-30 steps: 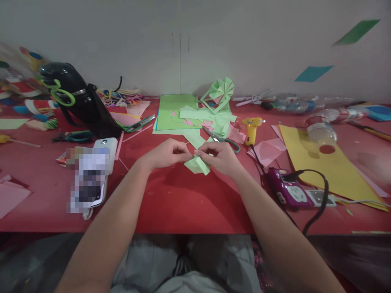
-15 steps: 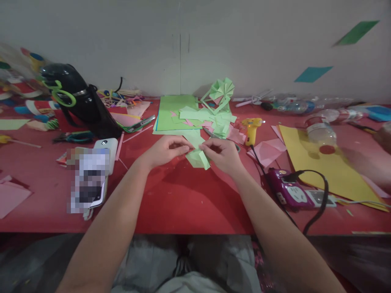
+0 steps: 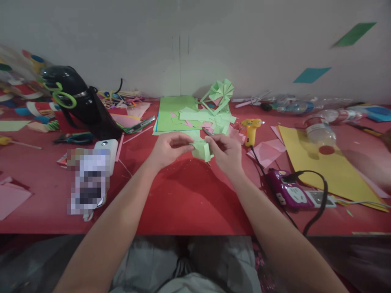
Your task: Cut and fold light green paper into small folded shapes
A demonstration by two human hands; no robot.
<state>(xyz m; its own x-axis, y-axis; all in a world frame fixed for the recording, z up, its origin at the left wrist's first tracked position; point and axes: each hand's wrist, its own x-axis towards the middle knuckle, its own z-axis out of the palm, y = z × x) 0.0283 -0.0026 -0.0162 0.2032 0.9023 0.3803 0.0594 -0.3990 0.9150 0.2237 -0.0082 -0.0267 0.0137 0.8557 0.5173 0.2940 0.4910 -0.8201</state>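
Both of my hands hold one small folded piece of light green paper (image 3: 202, 150) just above the red table (image 3: 183, 199). My left hand (image 3: 170, 148) pinches its left edge with fingers closed. My right hand (image 3: 224, 151) pinches its right side, fingers curled. Behind them lies a pile of green paper sheets and scraps (image 3: 195, 116), with a folded green paper fan shape (image 3: 220, 92) at the back. Scissors (image 3: 207, 132) lie partly hidden behind my hands.
A yellow glue gun (image 3: 251, 129) and pink paper (image 3: 266, 151) lie right of my hands. A purple power strip (image 3: 288, 190) with black cord, yellow sheet (image 3: 320, 171) and plastic bottle (image 3: 317, 129) are farther right. Left: a phone (image 3: 88, 179), a black bag (image 3: 79, 101), craft clutter.
My hands have lifted the folded green paper and moved it away from me, toward the green pile. The scissors are now mostly hidden behind my hands.
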